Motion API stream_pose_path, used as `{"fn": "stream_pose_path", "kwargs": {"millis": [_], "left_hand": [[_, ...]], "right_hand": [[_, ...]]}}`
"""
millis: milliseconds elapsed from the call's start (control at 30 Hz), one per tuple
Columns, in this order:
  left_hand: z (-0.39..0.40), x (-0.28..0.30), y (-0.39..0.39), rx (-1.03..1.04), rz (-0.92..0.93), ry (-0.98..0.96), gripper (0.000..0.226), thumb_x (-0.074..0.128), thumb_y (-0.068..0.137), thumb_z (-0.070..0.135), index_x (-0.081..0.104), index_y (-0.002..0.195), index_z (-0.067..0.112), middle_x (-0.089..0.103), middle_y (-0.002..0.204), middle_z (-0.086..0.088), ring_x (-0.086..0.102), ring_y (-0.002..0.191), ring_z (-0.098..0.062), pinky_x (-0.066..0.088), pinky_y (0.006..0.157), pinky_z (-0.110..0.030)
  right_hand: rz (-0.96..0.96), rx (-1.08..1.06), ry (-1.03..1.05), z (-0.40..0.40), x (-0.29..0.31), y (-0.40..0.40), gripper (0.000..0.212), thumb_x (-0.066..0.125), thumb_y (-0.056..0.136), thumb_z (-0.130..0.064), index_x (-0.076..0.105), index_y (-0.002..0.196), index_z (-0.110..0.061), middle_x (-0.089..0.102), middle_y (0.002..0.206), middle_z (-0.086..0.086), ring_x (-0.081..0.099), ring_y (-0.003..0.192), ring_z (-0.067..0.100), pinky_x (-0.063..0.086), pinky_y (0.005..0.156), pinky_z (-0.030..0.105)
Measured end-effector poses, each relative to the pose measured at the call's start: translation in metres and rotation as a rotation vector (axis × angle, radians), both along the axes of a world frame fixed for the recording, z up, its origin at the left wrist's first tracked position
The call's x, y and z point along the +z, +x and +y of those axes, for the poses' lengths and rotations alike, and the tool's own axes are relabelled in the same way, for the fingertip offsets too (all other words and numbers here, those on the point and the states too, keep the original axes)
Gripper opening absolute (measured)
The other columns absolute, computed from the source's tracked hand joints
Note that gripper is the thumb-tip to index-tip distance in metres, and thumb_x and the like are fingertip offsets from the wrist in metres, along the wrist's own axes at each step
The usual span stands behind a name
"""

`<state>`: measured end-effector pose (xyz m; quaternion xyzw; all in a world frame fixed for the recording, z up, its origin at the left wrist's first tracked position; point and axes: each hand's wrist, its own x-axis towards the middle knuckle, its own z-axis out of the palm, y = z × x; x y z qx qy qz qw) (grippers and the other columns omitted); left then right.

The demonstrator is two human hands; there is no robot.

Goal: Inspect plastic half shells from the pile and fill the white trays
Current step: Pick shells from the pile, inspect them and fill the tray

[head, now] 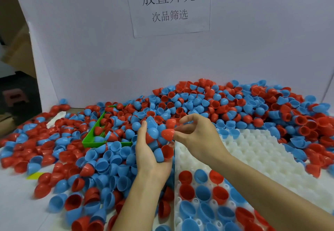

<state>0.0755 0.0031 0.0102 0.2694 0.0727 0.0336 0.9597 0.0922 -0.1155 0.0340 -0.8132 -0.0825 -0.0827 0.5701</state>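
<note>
A big pile of red and blue plastic half shells (207, 102) covers the table. My left hand (150, 151) is cupped, palm up, and holds several red and blue shells against its fingers. My right hand (197, 136) pinches a red half shell (167, 134) at its rim, just right of the left hand's load. A white tray (262, 151) with round pockets lies under my right forearm. Its near rows hold red and blue shells, open side up (202, 192); its far pockets are bare.
A green tray (90, 136), half buried in shells, sits left of my left hand. A white board (90, 50) with a paper sign (168, 5) closes off the back. Loose shells spread to the left and right table edges.
</note>
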Motion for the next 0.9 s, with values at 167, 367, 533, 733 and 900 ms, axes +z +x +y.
{"fn": "stream_pose_path", "kwargs": {"millis": [167, 367, 533, 733, 900], "left_hand": [[-0.003, 0.0, -0.002, -0.027, -0.033, 0.031, 0.039, 0.06, 0.094, 0.042, 0.083, 0.074, 0.018, 0.077, 0.084, -0.006, 0.074, 0.067, -0.015, 0.056, 0.051, -0.024], [-0.005, 0.0, -0.004, -0.065, -0.049, 0.043, 0.041, 0.059, 0.095, 0.044, 0.082, 0.074, 0.016, 0.075, 0.08, -0.005, 0.073, 0.066, -0.016, 0.055, 0.05, -0.024], [-0.001, -0.004, 0.0, -0.033, -0.011, 0.062, 0.03, 0.065, 0.091, 0.046, 0.07, 0.096, 0.017, 0.071, 0.084, -0.003, 0.068, 0.072, -0.017, 0.052, 0.049, -0.023], [-0.006, -0.005, -0.002, -0.054, -0.04, 0.067, 0.036, 0.065, 0.09, 0.047, 0.081, 0.072, 0.02, 0.074, 0.08, -0.003, 0.072, 0.068, -0.016, 0.055, 0.051, -0.025], [-0.01, -0.003, -0.004, -0.049, -0.045, 0.074, 0.037, 0.065, 0.089, 0.048, 0.081, 0.07, 0.02, 0.074, 0.083, -0.003, 0.072, 0.068, -0.016, 0.054, 0.051, -0.024]], "right_hand": [[0.067, 0.031, 0.063, 0.0, -0.004, 0.003, 0.031, 0.088, 0.073, -0.028, 0.075, 0.102, -0.023, 0.076, 0.089, -0.008, 0.071, 0.084, 0.003, 0.056, 0.075, 0.019], [-0.029, 0.02, 0.0, -0.023, 0.01, 0.002, 0.008, 0.081, 0.081, -0.03, 0.08, 0.088, -0.027, 0.074, 0.076, -0.013, 0.063, 0.068, -0.003, 0.048, 0.068, 0.021], [-0.08, 0.025, -0.449, -0.107, 0.034, -0.011, 0.011, 0.073, 0.09, -0.024, 0.079, 0.099, -0.025, 0.075, 0.095, -0.013, 0.068, 0.08, 0.005, 0.057, 0.074, 0.021], [0.137, 0.072, -1.009, -0.191, 0.036, -0.051, 0.011, 0.073, 0.089, -0.026, 0.077, 0.097, -0.033, 0.069, 0.085, -0.025, 0.064, 0.081, -0.009, 0.056, 0.073, 0.018], [0.235, 0.085, -1.122, -0.196, 0.025, -0.069, 0.011, 0.075, 0.087, -0.031, 0.076, 0.098, -0.033, 0.066, 0.077, -0.024, 0.064, 0.072, -0.006, 0.056, 0.065, 0.018]]}}
